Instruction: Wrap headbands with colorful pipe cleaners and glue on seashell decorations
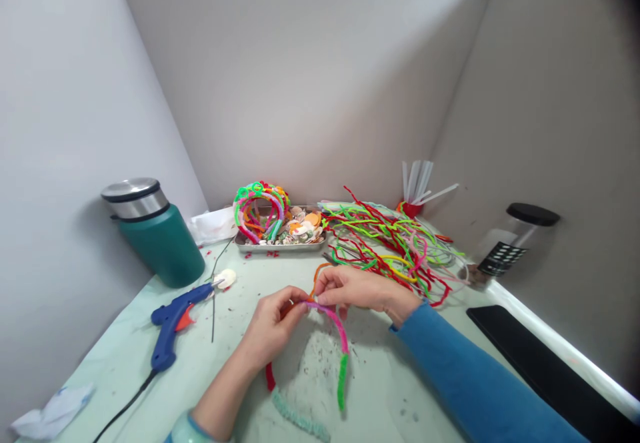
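Observation:
My left hand [277,323] pinches the top of a fuzzy multicoloured headband [344,343], a curved band in red, purple, pink and green. A pale teal fuzzy end [300,417] trails below on the table. At the band's top, my right hand [345,289] is closed with thumb and fingers together on a thin orange pipe cleaner [320,271], whose loop rises above the fingers. The fingertips of both hands nearly meet, and the join between the orange piece and the band is partly hidden by them.
Behind my hands stand a metal tray [280,247] with finished fuzzy headbands [260,213] and round pieces, and a pile of pipe cleaners [390,243]. Left are a blue glue gun [173,323] and a teal bottle [163,243]. A clear jar [510,246] and black strip [540,363] lie right.

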A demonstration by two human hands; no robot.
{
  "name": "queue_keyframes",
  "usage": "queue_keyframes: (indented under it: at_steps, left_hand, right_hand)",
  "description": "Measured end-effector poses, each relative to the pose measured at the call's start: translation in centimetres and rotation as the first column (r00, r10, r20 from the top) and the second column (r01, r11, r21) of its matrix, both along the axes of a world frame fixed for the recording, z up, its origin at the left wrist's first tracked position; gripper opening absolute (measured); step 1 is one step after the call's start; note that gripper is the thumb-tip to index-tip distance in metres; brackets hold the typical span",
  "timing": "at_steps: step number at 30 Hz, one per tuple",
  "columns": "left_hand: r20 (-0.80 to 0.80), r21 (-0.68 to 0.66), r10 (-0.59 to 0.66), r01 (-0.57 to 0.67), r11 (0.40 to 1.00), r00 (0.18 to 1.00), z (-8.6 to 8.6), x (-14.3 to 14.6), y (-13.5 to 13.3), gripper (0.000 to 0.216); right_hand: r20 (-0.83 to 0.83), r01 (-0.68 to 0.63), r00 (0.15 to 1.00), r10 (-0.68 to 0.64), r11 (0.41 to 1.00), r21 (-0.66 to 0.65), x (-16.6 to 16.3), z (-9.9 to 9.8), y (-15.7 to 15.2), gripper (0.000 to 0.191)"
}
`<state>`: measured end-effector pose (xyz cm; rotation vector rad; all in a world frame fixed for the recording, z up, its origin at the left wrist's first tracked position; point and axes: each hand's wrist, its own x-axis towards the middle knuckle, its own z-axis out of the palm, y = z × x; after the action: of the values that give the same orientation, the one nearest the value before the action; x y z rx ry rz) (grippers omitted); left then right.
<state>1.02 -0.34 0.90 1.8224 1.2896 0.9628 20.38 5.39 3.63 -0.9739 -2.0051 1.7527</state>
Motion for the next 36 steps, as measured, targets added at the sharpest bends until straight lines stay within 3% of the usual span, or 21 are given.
queue_keyframes:
  at_steps: [4, 10, 19, 26, 32, 36]
  left_hand:
    - [0.023, -0.042, 0.019, -0.018, 0.999, 1.0, 0.3, 0.0, 0.1, 0.018]
    - [0.108, -0.094, -0.048, 0.058, 0.994, 0.993, 0.3, -0.2, 0.1, 0.022]
    - [0.101, -0.068, -0.042, 0.049, 0.996, 0.994, -0.5, -0.2, 0.3, 0.016]
    - [-0.007, 0.022, -0.001, 0.001, 1.0, 1.0, -0.9, -0.3, 0.4, 0.016]
    - [0.059, -0.011, 0.011, -0.011, 1.0, 0.998, -0.8, -0.4, 0.5, 0.015]
    - [0.245, -0.059, 0.07, -0.057, 0.997, 0.967, 0.3, -0.9, 0.3, 0.013]
  right_hand:
    - [0.013, -0.027, 1.0, 0.027, 1.0, 0.001, 0.1, -0.6, 0.4, 0.026]
    - [0.004, 0.001, 1.0, -0.001, 1.0, 0.009, -0.1, -0.9, 0.4, 0.024]
    - [0.014, -0.007, 1.0, 0.007, 1.0, 0.002, -0.3, -0.5, 0.2, 0.024]
    - [0.044, -0.017, 0.999, 0.016, 0.999, 0.027, -0.5, -0.4, 0.0, 0.019]
    - [0.014, 0.006, 1.0, -0.006, 1.0, -0.004, -1.0, -0.8, -0.4, 0.021]
    - [-0.104, 0.139, 0.984, -0.145, 0.988, -0.059, -1.4, -0.9, 0.1, 0.027]
